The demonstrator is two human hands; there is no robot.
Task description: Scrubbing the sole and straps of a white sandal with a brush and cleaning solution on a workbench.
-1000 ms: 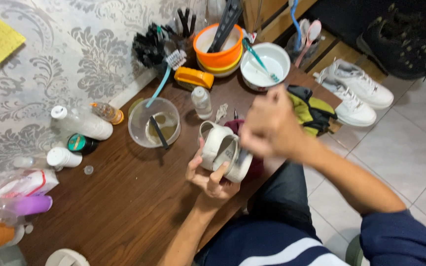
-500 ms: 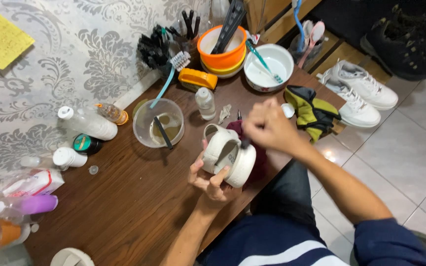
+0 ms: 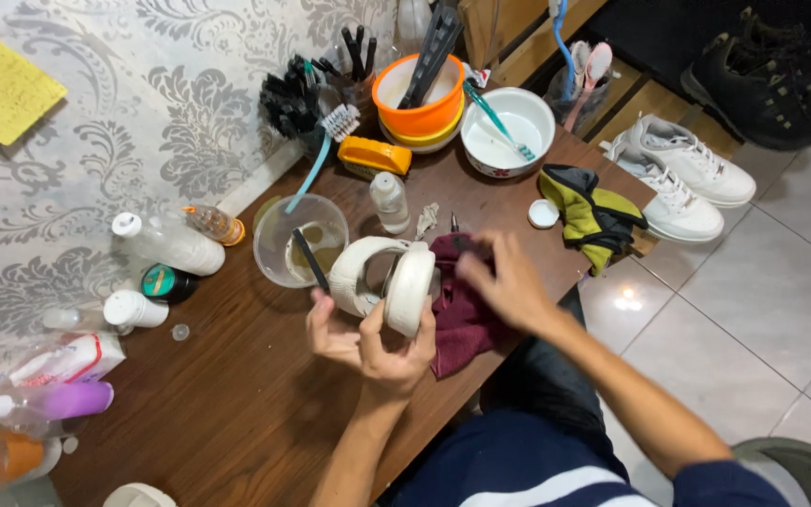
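The left hand (image 3: 368, 343) is closed around a pair of white headphones (image 3: 385, 282), holding them upright just above the table (image 3: 237, 413) near its front edge, beside the clear cup (image 3: 299, 239). The right hand (image 3: 507, 282) rests loosely curled on the dark red cloth (image 3: 462, 314) at the table's front edge, fingers pressing it without a visible full grasp. Judged risk: an elbow or cloth swing could tip the cup or small bottle (image 3: 390, 201), wetting the headphones.

Left hand (image 3: 368, 343) grips white shoe (image 3: 382, 280); right hand (image 3: 504, 282) touches maroon cloth (image 3: 462, 314).
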